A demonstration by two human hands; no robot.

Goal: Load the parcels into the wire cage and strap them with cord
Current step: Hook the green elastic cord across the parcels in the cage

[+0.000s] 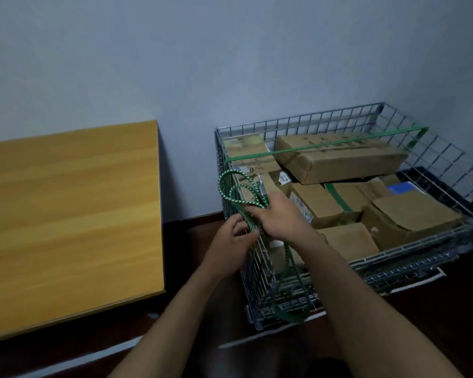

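Wall [175, 64] of pale grey-blue paint stands behind everything, smooth and flat. At my left is the counter [66, 214], a board of yellow wood grain.

At my right stands the wire cage [298, 121], a box of thin grey steel grid. The parcels [339, 159] already lie inside it. They are brown cardboard boxes, and one long box rests on top of the others.

The cord [325, 145] is green elastic with white flecks. One span runs tight over the parcels from the left rim to the far right corner. The loose rest makes loops at the left rim and hangs down at the near corner of the cage. So the free cord runs from my hands downward and toward me, and the loops lie just in front of both hands.

My right hand [277, 216] reaches over the rim and pinches the loops. It is the nearer one to the small metal hook [261, 185]. My left hand [234, 241] is outside the cage wall, with its fingers curled round the cord there. I judge that the next span must cross the parcels the other way.
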